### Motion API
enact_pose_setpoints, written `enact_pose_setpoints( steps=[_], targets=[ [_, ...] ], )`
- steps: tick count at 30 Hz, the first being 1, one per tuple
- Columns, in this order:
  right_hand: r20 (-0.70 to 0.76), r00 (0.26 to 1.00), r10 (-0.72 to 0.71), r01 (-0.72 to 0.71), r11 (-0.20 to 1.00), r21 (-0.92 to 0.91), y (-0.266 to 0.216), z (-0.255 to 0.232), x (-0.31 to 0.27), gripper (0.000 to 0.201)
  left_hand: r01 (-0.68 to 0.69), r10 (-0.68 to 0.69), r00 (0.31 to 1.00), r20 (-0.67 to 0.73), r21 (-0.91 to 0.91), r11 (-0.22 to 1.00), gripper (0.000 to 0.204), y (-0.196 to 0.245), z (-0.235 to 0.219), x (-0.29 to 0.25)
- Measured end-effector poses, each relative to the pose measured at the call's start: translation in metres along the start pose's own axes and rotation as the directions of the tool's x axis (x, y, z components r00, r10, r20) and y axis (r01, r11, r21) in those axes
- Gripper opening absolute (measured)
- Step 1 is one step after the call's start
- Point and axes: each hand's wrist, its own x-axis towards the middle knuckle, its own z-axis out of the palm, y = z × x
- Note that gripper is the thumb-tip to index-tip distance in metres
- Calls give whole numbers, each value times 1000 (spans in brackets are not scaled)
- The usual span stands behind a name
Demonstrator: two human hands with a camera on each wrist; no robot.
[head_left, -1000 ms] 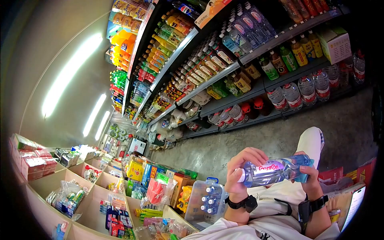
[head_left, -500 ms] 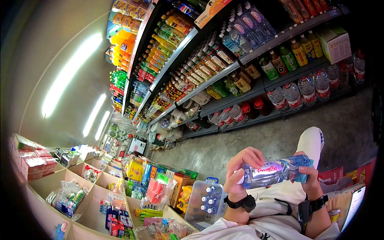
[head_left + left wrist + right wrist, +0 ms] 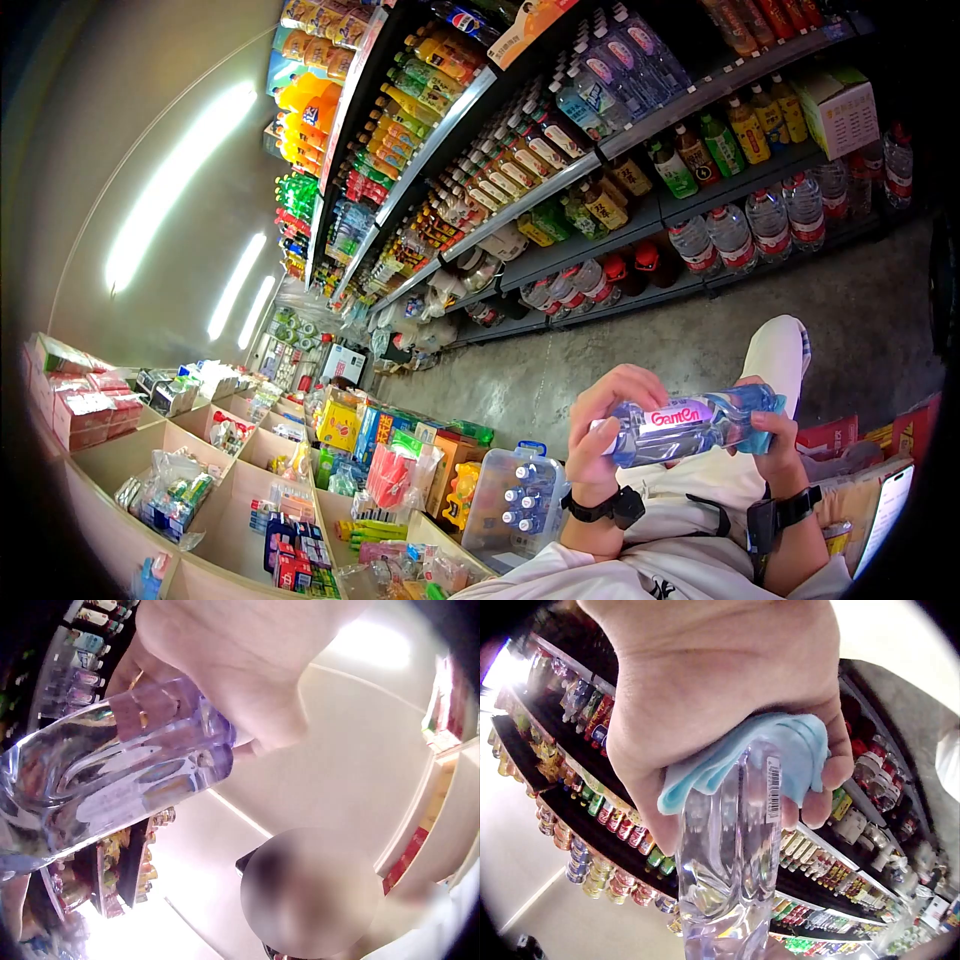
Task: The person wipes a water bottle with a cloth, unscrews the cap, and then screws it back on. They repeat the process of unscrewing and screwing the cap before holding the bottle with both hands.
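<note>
A clear water bottle [image 3: 665,432] with a pink-and-white label lies nearly level in front of the lap. The left hand [image 3: 607,425] grips its cap end, fingers over the top and thumb at the cap, which it mostly hides. At the opposite end, the right hand [image 3: 775,440] holds a light blue cloth [image 3: 762,432] round the bottle. In the right wrist view that cloth [image 3: 780,746] is folded between the palm and the bottle [image 3: 731,862], fingers and thumb on either side. The left wrist view shows the left hand [image 3: 240,660] against the bottle [image 3: 120,765].
Drink shelves [image 3: 590,175] run along the far side above a grey floor [image 3: 530,380]. At the left, a divided wooden counter [image 3: 235,490] holds packaged goods. A clear bin [image 3: 485,495] with several small bottles stands beside the left forearm. A lit screen [image 3: 888,510] is at the right.
The bottle has turned about its length between the hands: its label shifted downward, then back up. The left thumb has moved over the cap; the right hand has stayed nearly in place.
</note>
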Motion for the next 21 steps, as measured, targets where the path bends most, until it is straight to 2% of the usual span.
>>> enact_pose_setpoints(
  steps=[2, 4, 5, 7, 12, 14, 18, 21],
  targets=[
    [-2, 1000, 3, -3, 1000, 13, 0, 1, 0, 58, 18, -18, 1000, 10, 14, 1000, 57, 4, 0, 0],
    [-12, 1000, 0, 1, 1000, 28, 3, 0, 0, 58, 181, -172, 977, -122, 62, 982, 58, 11, 4, 1],
    [-23, 1000, -5, 6, 999, 44, 4, -1, 0, 58, 181, -173, 978, -121, 61, 982, 58, 12, 3, 1],
    [-26, 1000, 12, -12, 999, 31, 3, -1, 1, 57, 364, -327, 905, -271, 95, 927, 58, 9, -4, 3],
    [-48, 998, 30, -28, 999, 35, 2, 3, 2, 56, 333, -301, 916, -265, 81, 940, 58, -2, -16, -1],
    [-18, 1000, -18, 18, 999, 33, 2, 2, 4, 58, 314, -264, 924, -277, 155, 937, 57, 0, -14, 0],
    [-60, 996, -70, 72, 997, 30, -1, 8, 2, 60, 299, -240, 914, -326, 146, 943, 55, 0, -4, 5],
    [-65, 997, -35, 36, 999, 21, -4, 8, 2, 61, 262, -230, 911, -342, 52, 964, 53, -5, -3, 5]
  ],
)
